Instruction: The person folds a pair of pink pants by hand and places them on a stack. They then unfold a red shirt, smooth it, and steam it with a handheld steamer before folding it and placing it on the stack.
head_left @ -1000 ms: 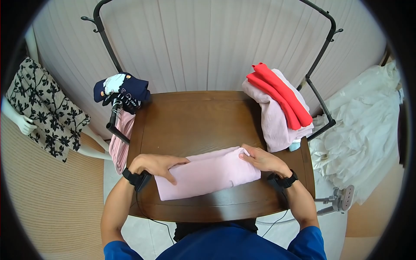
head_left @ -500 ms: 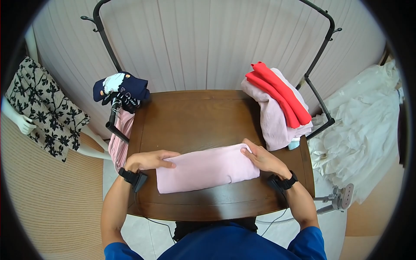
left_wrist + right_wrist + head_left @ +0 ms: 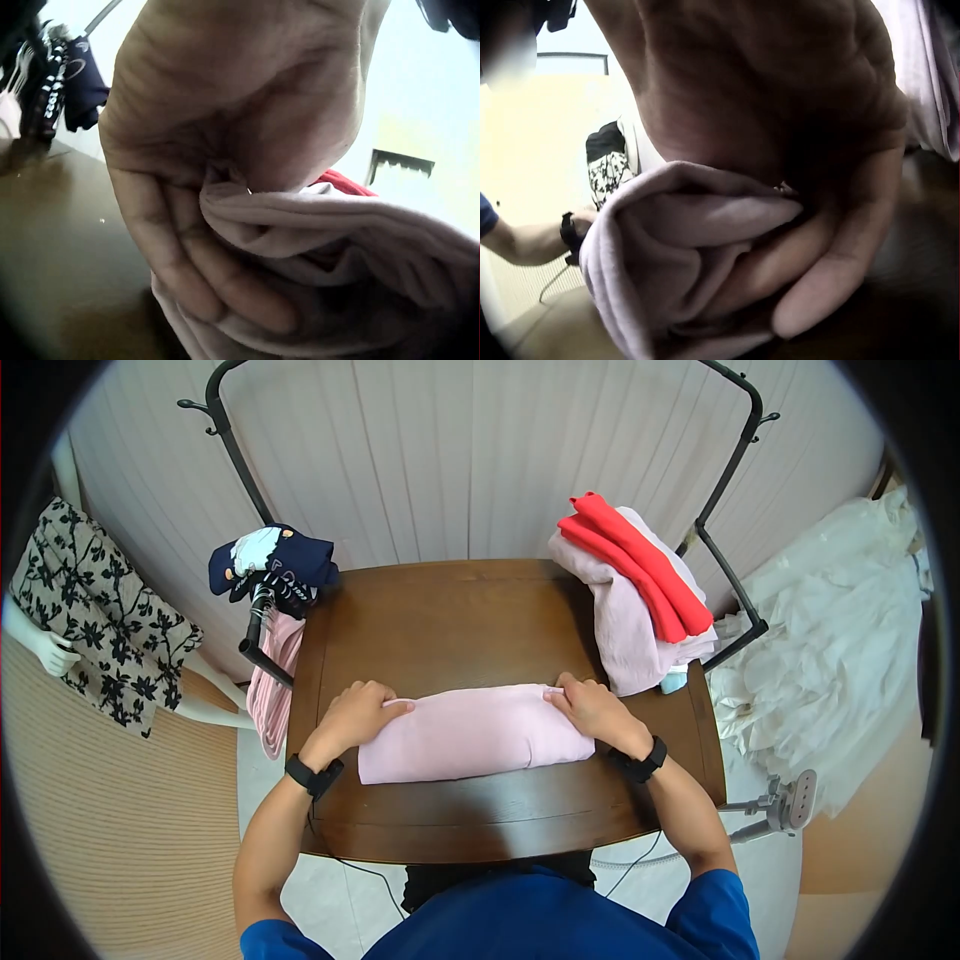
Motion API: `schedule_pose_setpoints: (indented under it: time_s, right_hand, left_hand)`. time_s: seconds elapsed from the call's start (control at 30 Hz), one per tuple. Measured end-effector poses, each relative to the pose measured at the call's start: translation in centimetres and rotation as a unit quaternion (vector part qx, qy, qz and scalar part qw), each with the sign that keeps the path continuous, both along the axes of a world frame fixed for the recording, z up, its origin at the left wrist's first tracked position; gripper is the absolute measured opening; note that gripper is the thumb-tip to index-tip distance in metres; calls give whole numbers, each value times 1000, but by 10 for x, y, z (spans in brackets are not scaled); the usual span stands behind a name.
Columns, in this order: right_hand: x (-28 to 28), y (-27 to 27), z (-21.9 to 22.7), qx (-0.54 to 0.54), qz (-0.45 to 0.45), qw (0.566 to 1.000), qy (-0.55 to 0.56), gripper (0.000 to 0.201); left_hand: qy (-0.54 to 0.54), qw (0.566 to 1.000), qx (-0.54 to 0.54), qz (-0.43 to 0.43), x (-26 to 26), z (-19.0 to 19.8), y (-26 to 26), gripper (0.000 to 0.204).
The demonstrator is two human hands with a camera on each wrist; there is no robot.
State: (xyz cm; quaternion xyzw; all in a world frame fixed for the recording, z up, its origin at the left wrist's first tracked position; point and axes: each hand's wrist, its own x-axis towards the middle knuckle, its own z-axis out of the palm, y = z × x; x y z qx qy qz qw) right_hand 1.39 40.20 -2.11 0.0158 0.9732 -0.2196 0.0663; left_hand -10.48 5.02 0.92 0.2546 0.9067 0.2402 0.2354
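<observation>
A folded pale pink garment (image 3: 470, 738) lies as a long bundle across the wooden table (image 3: 440, 625), in the head view. My left hand (image 3: 356, 716) pinches its far left corner between thumb and fingers. At the far right corner my right hand (image 3: 600, 714) grips the fabric, thumb on top. The left wrist view shows several layers of the pink cloth (image 3: 360, 225) caught under the thumb, with fingers (image 3: 187, 285) curled along the outside. In the right wrist view, the rolled end of the cloth (image 3: 622, 255) opens in loose folds beside the fingers.
Folded red clothing (image 3: 650, 575) rests on a pink pile (image 3: 625, 645) at the table's right. A navy garment (image 3: 300, 555) sits at the back left above striped pink cloth (image 3: 272, 695). A black rack (image 3: 240, 460), a mannequin's floral skirt (image 3: 95, 610) and a white gown (image 3: 810, 650) stand around.
My left hand has moved from the garment's left end to its far left corner. The bundle's near edge has shifted away from me, and the right hand has kept its hold.
</observation>
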Motion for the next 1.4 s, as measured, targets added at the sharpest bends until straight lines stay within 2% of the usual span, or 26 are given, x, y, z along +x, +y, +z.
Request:
schedule_pose_setpoints:
  time_s: [0.03,0.07,0.1,0.13,0.17,0.23,0.27,0.3,0.37,0.4,0.47,0.5,0.53,0.57,0.63,0.67,0.77,0.83,0.9,0.97,1.07,1.2,1.27,1.4]
  right_hand:
    - [1,0,4,1,1,1000,1,42]
    - [3,0,11,43,-39,997,46,38]
    - [5,0,21,84,-77,989,91,35]
    - [9,1,35,76,-86,983,144,33]
    - [14,-3,50,77,-81,983,144,33]
    - [27,-12,74,-21,-82,978,191,32]
    - [34,-19,77,4,-37,977,212,30]
    - [40,-27,82,5,-37,977,208,30]
    - [49,-44,88,28,116,965,234,31]
    - [54,-49,85,42,140,975,166,37]
    - [59,-55,80,38,178,972,147,41]
    - [61,-56,77,35,214,967,130,47]
    - [62,-55,72,60,210,970,102,63]
    - [62,-53,68,60,209,971,99,63]
    - [59,-49,59,143,213,961,106,64]
    - [57,-48,55,141,212,961,104,64]
    - [51,-47,38,206,197,951,122,65]
    - [49,-48,26,305,185,910,210,66]
    - [48,-47,26,309,186,911,201,67]
    - [46,-47,29,311,189,911,193,68]
    - [46,-44,36,298,198,915,186,64]
    - [48,-36,35,274,216,919,183,61]
    - [50,-34,31,270,214,920,184,60]
    - [58,-27,20,303,187,919,169,61]
  left_hand:
    - [80,996,-24,16,3,4,1,35]
    - [160,985,-48,32,6,9,1,33]
    - [160,985,-47,34,8,15,0,33]
    - [227,971,-32,60,9,23,-1,31]
    - [293,952,-17,88,11,32,-2,31]
    - [284,954,8,93,26,51,3,33]
    - [301,952,48,32,39,56,7,32]
    - [316,944,88,-28,52,60,13,30]
    - [256,959,11,-123,84,61,29,38]
    - [254,960,10,-121,96,52,33,38]
    - [253,942,39,-215,114,29,38,63]
    - [252,943,40,-214,116,25,37,63]
    - [271,937,-6,-222,118,21,36,77]
    - [290,928,-51,-229,119,18,36,91]
    - [280,929,-61,-235,107,7,31,96]
    - [273,929,-71,-238,101,5,30,101]
    - [286,913,-124,-263,88,8,32,94]
    - [309,899,-136,-279,77,3,31,93]
    - [331,885,-149,-293,75,0,30,94]
    - [392,878,-122,-247,77,-1,29,82]
    - [405,885,-107,-204,80,-5,24,76]
    - [402,880,-95,-234,78,-2,12,73]
    - [357,899,-81,-242,75,4,9,71]
    - [352,906,-61,-226,77,5,9,71]
